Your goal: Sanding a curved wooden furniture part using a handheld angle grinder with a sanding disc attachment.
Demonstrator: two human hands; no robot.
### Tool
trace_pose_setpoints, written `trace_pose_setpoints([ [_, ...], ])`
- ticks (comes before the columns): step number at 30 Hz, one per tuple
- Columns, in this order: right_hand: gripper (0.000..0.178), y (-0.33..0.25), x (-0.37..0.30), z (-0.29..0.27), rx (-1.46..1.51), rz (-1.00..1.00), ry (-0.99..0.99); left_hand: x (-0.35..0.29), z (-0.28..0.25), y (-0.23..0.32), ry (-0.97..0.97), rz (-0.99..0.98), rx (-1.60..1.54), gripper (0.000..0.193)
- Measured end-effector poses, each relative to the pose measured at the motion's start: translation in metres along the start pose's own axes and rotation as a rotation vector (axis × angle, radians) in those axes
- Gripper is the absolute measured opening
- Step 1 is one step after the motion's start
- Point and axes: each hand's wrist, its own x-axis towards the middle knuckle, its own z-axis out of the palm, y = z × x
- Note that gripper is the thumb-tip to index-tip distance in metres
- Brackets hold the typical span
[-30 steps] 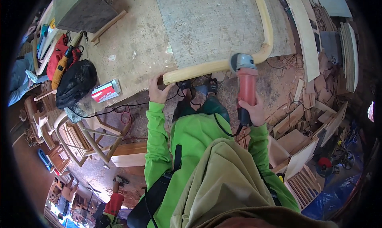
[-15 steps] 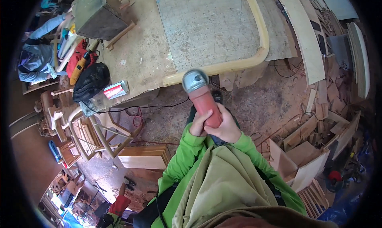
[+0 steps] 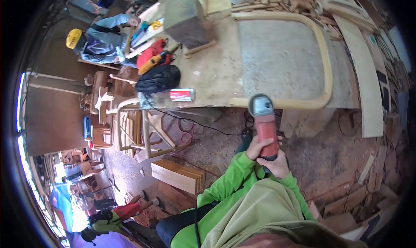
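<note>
A red angle grinder with a silver metal head is in both hands, its head pointing away from me. My left hand wraps round the left of its body. Around the rear end, my right hand is closed from the right. The grinder's head overlaps the near edge of the worktable in the picture; whether it touches anything there, I cannot tell. Just beyond it lies a bent, pale wooden frame with rounded corners, set on a grey sheet.
On the table are a grey box-like block, a yellow power tool, a black bag and a red-and-white box. Wooden chair frames and stacked boards stand left. A co-worker in a yellow cap is at far left.
The view has swung left, so the table and its contents sit further right in the picture. Both hands still grip the grinder, which now points more directly away from me.
</note>
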Motion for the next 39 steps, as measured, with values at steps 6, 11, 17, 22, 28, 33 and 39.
trace_pose_setpoints([
  [6, 0.033, -0.003, 0.014, 0.015, 0.256, 0.25, -0.003, 0.002, -0.021, 0.02, -0.059, -0.104, 0.022, 0.049],
  [11, 0.027, 0.014, 0.032, 0.04, 0.229, 0.06, 0.245, -0.017, -0.027, 0.025, -0.089, 0.044, 0.067, 0.061],
  [17, 0.043, 0.025, 0.038, 0.051, 0.118, 0.247, 0.183, -0.017, -0.059, 0.023, -0.121, -0.058, -0.09, 0.063],
  [22, 0.042, 0.018, 0.05, 0.081, 0.095, 0.149, 0.212, -0.02, -0.082, 0.026, -0.072, -0.077, -0.084, 0.062],
  [28, 0.042, 0.042, 0.057, 0.079, 0.117, 0.135, 0.241, -0.013, -0.091, 0.029, -0.1, -0.129, -0.083, 0.055],
  [33, 0.044, 0.038, 0.058, 0.086, 0.124, 0.164, 0.296, -0.013, -0.093, 0.03, -0.139, -0.137, -0.064, 0.048],
  [39, 0.047, 0.03, 0.075, 0.112, 0.086, 0.068, 0.227, -0.019, -0.107, 0.037, 0.033, -0.078, -0.192, 0.043],
])
